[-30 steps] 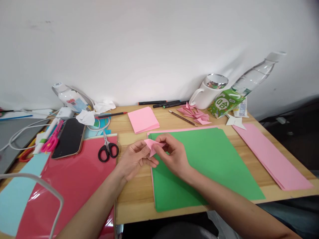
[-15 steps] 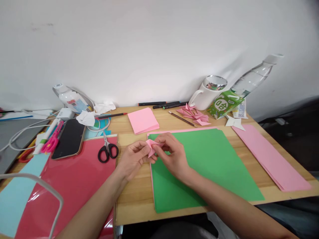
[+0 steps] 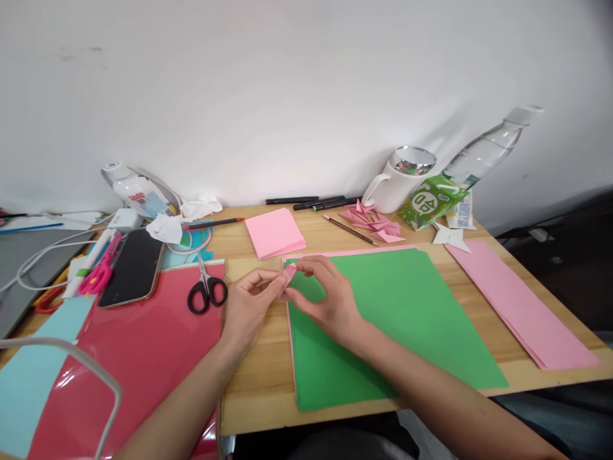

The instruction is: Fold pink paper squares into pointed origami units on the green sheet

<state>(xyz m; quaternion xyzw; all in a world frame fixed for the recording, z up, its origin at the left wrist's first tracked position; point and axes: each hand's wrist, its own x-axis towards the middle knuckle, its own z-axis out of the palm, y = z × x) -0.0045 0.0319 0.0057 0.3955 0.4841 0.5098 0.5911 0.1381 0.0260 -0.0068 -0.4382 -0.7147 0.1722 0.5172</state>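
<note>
Above the left edge of the green paper sheets [image 3: 383,319], a small folded pink paper [image 3: 289,273] is between my two hands. My left hand [image 3: 251,303] pinches it between thumb and fingers. My right hand [image 3: 330,297] comes at it from the other side, with index fingertip at its top and thumb near its lower end. Fingers cover much of the paper, so its exact shape is hidden. A stack of square pink paper [image 3: 275,232] lies beyond my hands. Several folded pink paper pieces [image 3: 373,222] are piled farther right.
Black-handled scissors [image 3: 207,291] lie left of my left hand, on a red folder [image 3: 158,345]. A phone [image 3: 131,267] and pink scissors [image 3: 101,265] are farther left. Markers [image 3: 330,203], a pencil [image 3: 350,229], a white mug [image 3: 400,182] and a bottle [image 3: 488,150] stand or lie toward the wall.
The folded pink paper has turned and now shows a narrower face. My right thumb and index finger have spread apart and shifted to its two ends.
</note>
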